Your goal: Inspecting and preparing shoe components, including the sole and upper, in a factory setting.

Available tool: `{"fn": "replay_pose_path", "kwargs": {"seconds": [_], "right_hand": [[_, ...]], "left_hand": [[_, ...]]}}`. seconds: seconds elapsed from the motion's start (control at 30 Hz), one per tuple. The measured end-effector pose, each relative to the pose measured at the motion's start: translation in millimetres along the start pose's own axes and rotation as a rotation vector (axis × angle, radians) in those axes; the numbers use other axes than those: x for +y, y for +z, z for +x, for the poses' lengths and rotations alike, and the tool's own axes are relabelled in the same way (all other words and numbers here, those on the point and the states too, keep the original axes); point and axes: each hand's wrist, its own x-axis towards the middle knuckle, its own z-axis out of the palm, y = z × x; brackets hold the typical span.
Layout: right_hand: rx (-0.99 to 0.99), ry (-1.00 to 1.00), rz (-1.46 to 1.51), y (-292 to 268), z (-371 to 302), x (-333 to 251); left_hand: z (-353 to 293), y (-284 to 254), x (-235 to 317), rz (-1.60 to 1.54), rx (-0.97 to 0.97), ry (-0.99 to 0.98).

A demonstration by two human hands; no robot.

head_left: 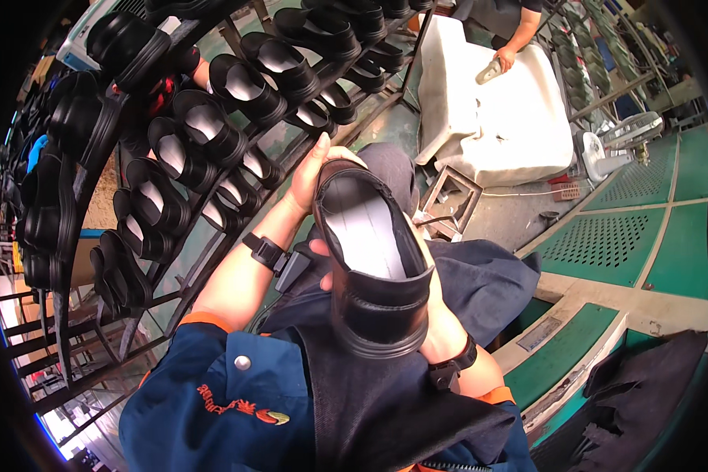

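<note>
A black slip-on shoe (381, 307) with a pale insole is held above my lap, its heel toward me and its toe pointing away. My left hand (308, 179) is closed around the toe end, thumb up along the left side. Along the shoe's right side lies my right hand (442, 318), mostly hidden by it; fingertips showing at the left edge appear to come from beneath. Both hands grip the same shoe. Dark wrist straps with small devices sit on both wrists.
A metal rack (153, 295) with rows of black shoes stands close on my left. Ahead, a co-worker's hand (506, 58) holds a small beige piece over a white-covered table (519, 126). A white fan (602, 157), green perforated panels (598, 245) and dark cloth (645, 393) lie to the right.
</note>
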Motion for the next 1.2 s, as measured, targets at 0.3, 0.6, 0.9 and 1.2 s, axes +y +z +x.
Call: {"fn": "replay_pose_path", "kwargs": {"seconds": [0.3, 0.6, 0.9, 1.2], "right_hand": [[0.007, -0.014, -0.077, 10.5, 2.3, 6.2], [0.024, -0.035, -0.150, 20.7, 3.9, 14.4], [0.175, -0.056, 0.030, 35.1, -2.0, 15.1], [-0.031, -0.026, -0.143, 24.0, 4.4, 15.3]], "left_hand": [[2.4, -9.0, -4.1, -0.004, 0.087, -0.064], [-1.6, -0.4, 5.7, 0.053, 0.111, -0.048], [-1.9, -2.8, 6.2, 0.016, 0.151, -0.085], [-0.4, 0.1, 9.1, 0.061, 0.154, -0.077]]}}
